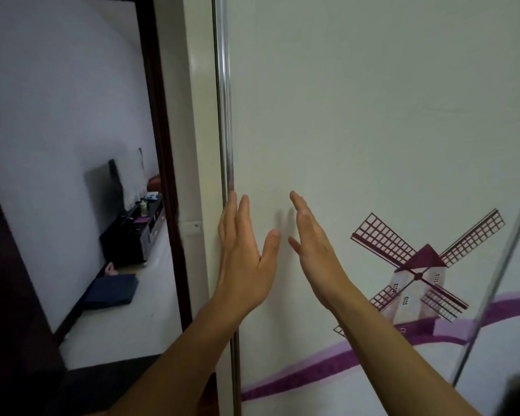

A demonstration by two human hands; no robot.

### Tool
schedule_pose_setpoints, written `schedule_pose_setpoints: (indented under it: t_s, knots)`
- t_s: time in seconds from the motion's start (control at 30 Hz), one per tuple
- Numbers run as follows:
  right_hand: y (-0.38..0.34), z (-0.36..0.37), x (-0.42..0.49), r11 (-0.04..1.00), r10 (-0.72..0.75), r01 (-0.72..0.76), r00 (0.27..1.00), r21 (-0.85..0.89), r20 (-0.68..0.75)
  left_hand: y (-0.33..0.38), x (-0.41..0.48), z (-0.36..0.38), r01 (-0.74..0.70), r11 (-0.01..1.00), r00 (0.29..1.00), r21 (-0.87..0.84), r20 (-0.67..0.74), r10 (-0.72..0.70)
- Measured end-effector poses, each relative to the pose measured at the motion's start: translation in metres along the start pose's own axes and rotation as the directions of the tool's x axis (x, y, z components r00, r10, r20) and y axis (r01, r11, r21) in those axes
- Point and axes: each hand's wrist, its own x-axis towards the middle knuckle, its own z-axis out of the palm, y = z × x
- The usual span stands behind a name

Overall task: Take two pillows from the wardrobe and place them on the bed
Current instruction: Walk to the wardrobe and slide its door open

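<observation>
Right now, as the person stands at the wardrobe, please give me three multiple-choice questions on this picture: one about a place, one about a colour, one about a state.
1. Where is the windmill picture?
A. on the floor
B. on the wardrobe door, right of both hands
C. on the ceiling

2. What colour is the wavy band below the windmill?
A. green
B. yellow
C. purple

3. How are the left hand and the right hand?
A. fingers straight, holding nothing
B. each grips a bag
C. both are fists

Answers:
1 B, the windmill is printed on the door panel.
2 C, the band runs purple across the door.
3 A, all fingers are stretched out and nothing is in them.
</observation>
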Motion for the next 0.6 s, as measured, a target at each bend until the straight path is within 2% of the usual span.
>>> schedule_pose_setpoints:
  t_s: [0.13, 0.2, 0.3, 0.47, 0.6]
  knots:
    - [-0.002, 0.011, 0.006, 0.999, 0.038, -0.04, 0.997, 0.029, 0.069, -0.002, -0.004, 0.009, 0.127, 0.991, 0.991, -0.04, 0.051, -0.125]
    - [-0.001, 0.015, 0.01, 0.998, 0.054, -0.058, 0.994, 0.035, 0.092, -0.002, -0.004, 0.012, 0.143, 0.989, 0.988, -0.026, 0.056, -0.142]
    - [0.004, 0.018, 0.015, 0.996, 0.074, -0.079, 0.991, 0.036, 0.111, 0.0, -0.003, 0.016, 0.153, 0.988, 0.988, -0.014, 0.034, -0.152]
    - [0.015, 0.019, 0.022, 0.996, 0.091, -0.092, 0.989, 0.005, 0.115, 0.003, 0.004, 0.02, 0.22, 0.966, 0.973, -0.135, -0.042, -0.227]
    - [0.018, 0.019, 0.027, 0.996, 0.084, -0.084, 0.991, -0.001, 0.102, -0.003, 0.006, 0.015, 0.231, 0.961, 0.969, -0.149, -0.055, -0.241]
